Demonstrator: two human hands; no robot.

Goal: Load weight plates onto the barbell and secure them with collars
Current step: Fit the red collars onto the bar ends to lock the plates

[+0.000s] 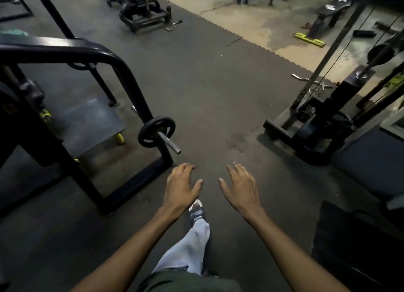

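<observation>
A small black weight plate [156, 131] sits on a chrome peg [169, 143] that sticks out from the black machine frame [131, 88] at centre left. My left hand [181, 186] hovers palm down just below and right of that peg, fingers spread, holding nothing. My right hand [240, 186] is beside it, also palm down and empty. Both forearms reach forward over the dark rubber floor [207, 94]. No barbell collar shows in this view.
A cable machine [323, 125] stands at right with loose chrome handles [306, 79] on the floor behind it. A plate rack [144, 11] is far ahead, a bench [332, 9] at top right. My foot in a sandal [196, 213] steps forward.
</observation>
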